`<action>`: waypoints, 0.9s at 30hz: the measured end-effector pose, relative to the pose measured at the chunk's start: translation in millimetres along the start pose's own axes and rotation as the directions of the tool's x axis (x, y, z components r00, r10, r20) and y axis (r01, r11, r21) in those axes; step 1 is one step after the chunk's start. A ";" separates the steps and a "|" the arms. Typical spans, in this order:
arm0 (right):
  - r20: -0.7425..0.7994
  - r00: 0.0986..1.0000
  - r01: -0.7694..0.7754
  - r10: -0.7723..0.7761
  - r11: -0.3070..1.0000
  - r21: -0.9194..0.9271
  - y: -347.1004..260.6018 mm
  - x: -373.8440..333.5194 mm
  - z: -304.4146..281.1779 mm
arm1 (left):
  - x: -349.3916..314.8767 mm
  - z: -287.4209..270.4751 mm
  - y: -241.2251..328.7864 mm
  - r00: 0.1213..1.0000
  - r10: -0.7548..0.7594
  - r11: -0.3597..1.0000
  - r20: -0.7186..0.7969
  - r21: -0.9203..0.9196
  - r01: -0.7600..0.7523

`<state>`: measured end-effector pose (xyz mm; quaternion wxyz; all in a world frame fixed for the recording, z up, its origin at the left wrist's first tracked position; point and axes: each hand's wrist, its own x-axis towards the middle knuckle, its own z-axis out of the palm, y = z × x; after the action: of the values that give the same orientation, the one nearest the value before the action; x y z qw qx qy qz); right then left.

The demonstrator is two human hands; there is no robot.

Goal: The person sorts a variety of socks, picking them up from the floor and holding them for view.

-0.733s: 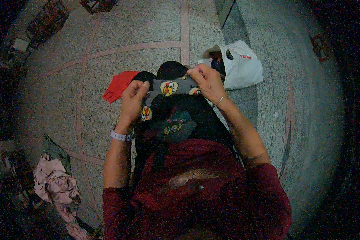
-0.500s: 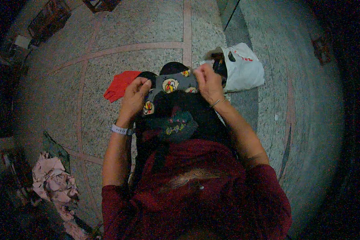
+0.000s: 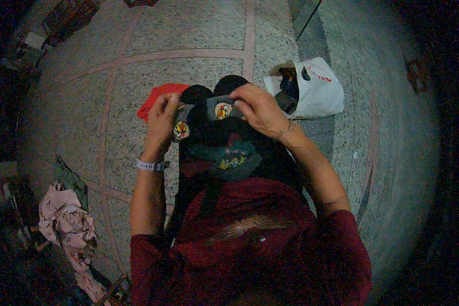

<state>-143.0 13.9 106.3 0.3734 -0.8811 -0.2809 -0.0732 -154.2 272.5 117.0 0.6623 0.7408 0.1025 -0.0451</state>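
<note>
Over my dark-trousered lap, a grey cloth (image 3: 222, 110) printed with cartoon bird faces is between my two hands. It may be a sock, but its full shape is hidden. My left hand (image 3: 161, 122) pinches its left end, where another bird face shows below the fingers. My right hand (image 3: 262, 108) is closed on its right end, with thumb and fingers bent together. Just beyond the cloth are two rounded black shapes (image 3: 231, 85). Nearer to me lies a dark teal cloth (image 3: 234, 157) with a colourful pattern.
A red cloth (image 3: 155, 97) lies on the speckled floor beyond my left hand. To the right stands a white plastic bag (image 3: 319, 92), its mouth open on dark contents. Crumpled pinkish cloth or paper (image 3: 66, 219) is at the lower left. Dark wooden furniture (image 3: 69, 20) stands far left.
My right hand has come inward and turned its back upward, while my left hand shifted slightly left and down. The grey cloth between them is less stretched and more covered.
</note>
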 end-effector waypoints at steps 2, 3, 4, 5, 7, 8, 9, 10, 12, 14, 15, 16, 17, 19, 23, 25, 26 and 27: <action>0.039 0.999 0.016 -0.014 0.999 -0.048 13.9 -3.0 10.0 | 5.5 -11.2 -4.9 0.999 -0.021 0.998 -0.036 -0.065 0.019; 0.062 0.998 0.026 -0.022 0.997 -0.071 14.7 0.5 10.8 | 4.1 -12.5 -1.9 0.999 -0.018 0.996 -0.044 -0.092 0.013; 0.059 0.998 -0.034 0.036 0.999 -0.031 13.2 3.7 8.6 | -0.2 -12.2 5.2 0.999 -0.014 0.993 -0.053 -0.120 0.007; 0.059 0.994 -0.094 0.093 0.996 0.009 8.7 6.6 3.1 | -2.5 -11.4 8.7 0.998 -0.010 0.989 -0.062 -0.147 0.001; 0.101 0.971 -0.233 0.218 0.958 0.170 -6.8 17.1 -4.4 | -0.6 -8.5 10.7 0.998 0.052 0.998 -0.026 -0.028 -0.052; 0.146 0.948 -0.313 0.282 0.908 0.278 -13.3 22.0 -5.4 | -1.6 -4.2 13.4 0.998 0.067 0.998 0.004 -0.007 -0.067; 0.198 0.920 -0.389 0.338 0.842 0.373 -19.0 26.6 -7.6 | -2.8 0.7 16.6 0.996 0.083 0.996 0.035 0.008 -0.083; 0.249 0.894 -0.448 0.372 0.756 0.478 -25.2 30.8 -4.6 | -3.0 3.9 15.0 0.984 0.168 0.986 0.055 0.005 -0.168; 0.270 0.883 -0.469 0.384 0.700 0.539 -29.2 36.2 4.2 | 3.2 13.5 18.8 0.975 0.182 0.983 0.128 -0.054 -0.177; 0.283 0.869 -0.493 0.406 0.662 0.564 -32.4 43.1 6.3 | 11.7 21.9 20.2 0.969 0.161 0.985 0.189 -0.099 -0.144; 0.195 0.903 -0.421 0.382 0.707 0.568 -23.7 42.8 7.1 | 21.1 27.2 16.7 0.960 0.182 0.983 0.214 -0.059 -0.173; 0.165 0.914 -0.397 0.371 0.728 0.559 -8.1 38.5 19.9 | 21.8 27.3 10.2 0.952 0.186 0.982 0.244 -0.016 -0.188; 0.128 0.939 -0.315 0.321 0.644 0.697 -14.1 42.5 8.6 | 22.8 30.9 6.8 0.951 0.173 0.984 0.257 -0.090 -0.155; 0.046 0.978 -0.199 0.204 0.838 0.509 7.6 54.2 26.1 | 22.6 15.8 5.6 0.976 0.076 0.990 0.202 -0.131 -0.049; 0.063 0.984 -0.174 0.164 0.860 0.480 -1.5 82.9 8.4 | 24.2 20.9 29.8 0.979 0.003 0.982 0.202 -0.188 0.036; 0.043 0.987 -0.151 0.152 0.832 0.533 -1.9 76.6 18.9 | 10.0 14.9 35.5 0.980 -0.024 0.972 0.195 -0.227 0.069; 0.060 0.989 -0.146 0.135 0.844 0.517 -0.3 75.1 23.7 | 10.8 9.8 30.3 0.972 -0.047 0.976 0.229 -0.196 0.093; 0.076 0.990 -0.139 0.117 0.856 0.498 1.5 76.2 25.7 | 14.8 6.5 22.6 0.962 -0.036 0.945 0.271 -0.304 0.121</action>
<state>-80.8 64.5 113.0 0.5878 -0.7716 -0.2389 0.0462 -134.5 265.2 135.3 0.7781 0.6074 0.0497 -0.1518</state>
